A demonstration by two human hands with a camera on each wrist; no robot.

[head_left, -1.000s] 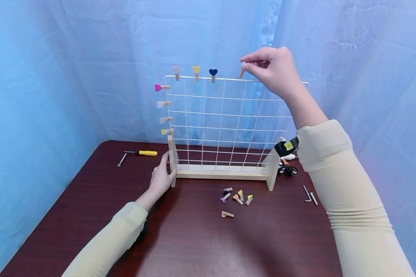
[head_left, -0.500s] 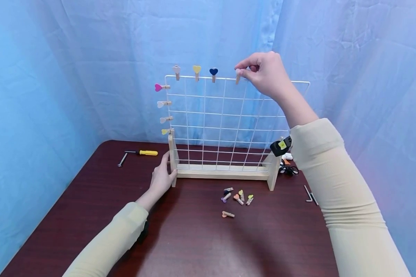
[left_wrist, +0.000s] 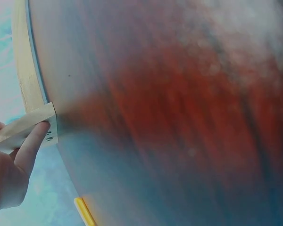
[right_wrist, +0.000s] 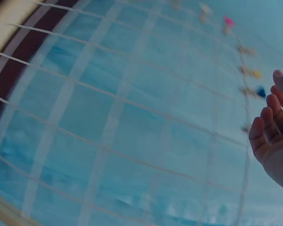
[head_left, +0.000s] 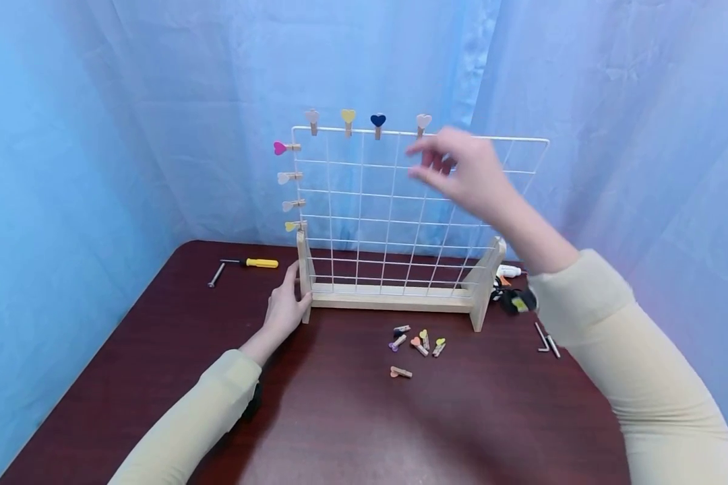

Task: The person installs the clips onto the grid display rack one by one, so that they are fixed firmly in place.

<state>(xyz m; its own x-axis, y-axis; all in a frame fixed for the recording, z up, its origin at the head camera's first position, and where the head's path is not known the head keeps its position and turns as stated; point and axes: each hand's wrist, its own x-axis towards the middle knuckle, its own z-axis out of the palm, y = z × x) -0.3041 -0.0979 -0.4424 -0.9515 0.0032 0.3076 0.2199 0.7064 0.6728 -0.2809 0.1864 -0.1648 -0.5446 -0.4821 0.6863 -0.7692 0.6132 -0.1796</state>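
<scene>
Pale blue fabric curtains hang behind a dark reddish-brown wooden bench. Towards its far side, a white wire grid rises from a light wooden stand. Small wooden clips with coloured hearts line the grid, four down the left edge and four along the top, the rightmost being a pale-heart clip.

Low down, the left hand grips the left upright, a sound brace, since pressing at the top could rock the frame. Just below and right of the pale-heart clip is the right hand, thumb and forefinger parted with nothing between them; blur makes any contact hard to judge.

Clipping well calls for squeezing the heart end fully, seating the wire deep, then releasing gently. Spacing deserves a check: the gap beside the navy-heart clip looks wider. Six loose clips lie nearer, in front of the stand.
</scene>
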